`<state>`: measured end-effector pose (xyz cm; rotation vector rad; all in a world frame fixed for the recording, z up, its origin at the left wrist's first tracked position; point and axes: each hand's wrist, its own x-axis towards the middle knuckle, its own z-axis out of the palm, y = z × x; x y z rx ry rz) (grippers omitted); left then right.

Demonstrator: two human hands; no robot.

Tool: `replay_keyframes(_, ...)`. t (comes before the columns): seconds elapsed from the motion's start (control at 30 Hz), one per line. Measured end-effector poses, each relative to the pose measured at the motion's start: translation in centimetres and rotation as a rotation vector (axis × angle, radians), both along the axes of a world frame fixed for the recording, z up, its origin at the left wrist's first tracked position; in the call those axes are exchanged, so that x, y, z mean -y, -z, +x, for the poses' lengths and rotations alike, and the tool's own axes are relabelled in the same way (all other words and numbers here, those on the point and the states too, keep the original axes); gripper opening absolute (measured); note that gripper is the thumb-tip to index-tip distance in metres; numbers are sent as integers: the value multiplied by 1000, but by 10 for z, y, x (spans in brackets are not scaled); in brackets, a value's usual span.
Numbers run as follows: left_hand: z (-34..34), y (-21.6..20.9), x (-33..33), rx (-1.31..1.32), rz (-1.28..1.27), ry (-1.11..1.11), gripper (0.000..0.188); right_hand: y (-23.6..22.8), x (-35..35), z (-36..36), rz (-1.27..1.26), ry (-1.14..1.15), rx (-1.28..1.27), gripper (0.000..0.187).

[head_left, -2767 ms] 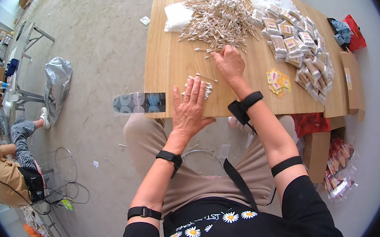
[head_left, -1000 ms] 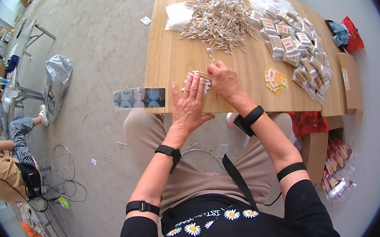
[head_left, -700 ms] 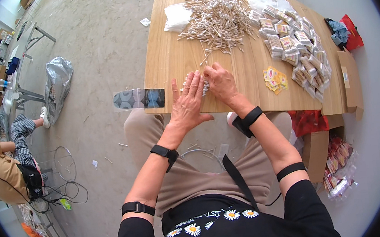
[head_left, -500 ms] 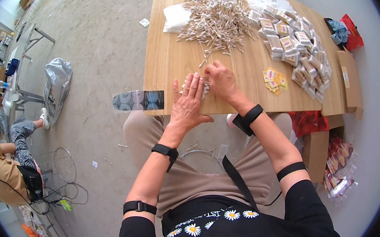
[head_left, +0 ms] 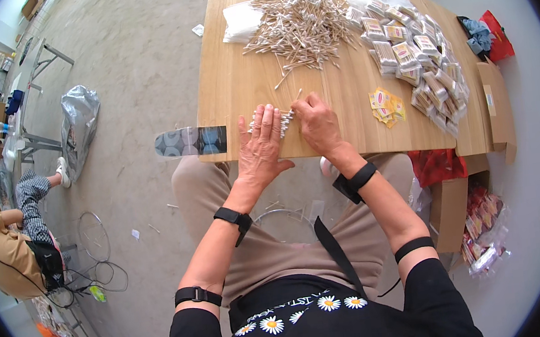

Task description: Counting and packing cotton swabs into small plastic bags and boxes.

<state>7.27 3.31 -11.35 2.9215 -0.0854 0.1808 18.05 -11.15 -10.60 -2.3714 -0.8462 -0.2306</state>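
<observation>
My left hand (head_left: 259, 144) lies flat with its fingers stretched out over a small row of cotton swabs (head_left: 286, 123) near the table's front edge. White tips show beside and between its fingers. Just to the right, my right hand (head_left: 319, 124) is closed in a pinch, and a single cotton swab (head_left: 298, 95) sticks up from its fingertips. Farther back on the table rises a large loose pile of cotton swabs (head_left: 301, 27). To the right of my right hand sit several small yellow cards (head_left: 386, 106).
Filled packs of swabs (head_left: 426, 53) are heaped on the right of the wooden table (head_left: 228, 87). White plastic bags (head_left: 243, 21) lie left of the loose pile. A patterned strip (head_left: 191, 142) overhangs the left edge. Cardboard boxes (head_left: 452, 215) stand at right; another person (head_left: 11, 245) sits far left.
My right hand has shifted slightly down and right, and a swab now shows at its fingertips. My left hand still lies over the row. The whole view has shifted slightly.
</observation>
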Motion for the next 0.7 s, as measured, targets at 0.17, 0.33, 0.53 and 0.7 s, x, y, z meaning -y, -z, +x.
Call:
replay_keyframes(0.17, -1, 1, 3, -15, -13, 3, 130, -4, 0, 24, -154, 71, -8, 10)
replay_keyframes(0.33, -2, 1, 3, -3, -17, -9, 129, -17, -1, 31, -41, -104, 61, 25)
replay_keyframes(0.53, -1, 1, 2, -5, -36, -10, 127, -14, -14, 32, 26, -122, -85, 31)
replay_keyframes(0.7, -2, 0, 2, 7, -22, -11, 126, -2, -35, 20, -157, -84, -44, 10)
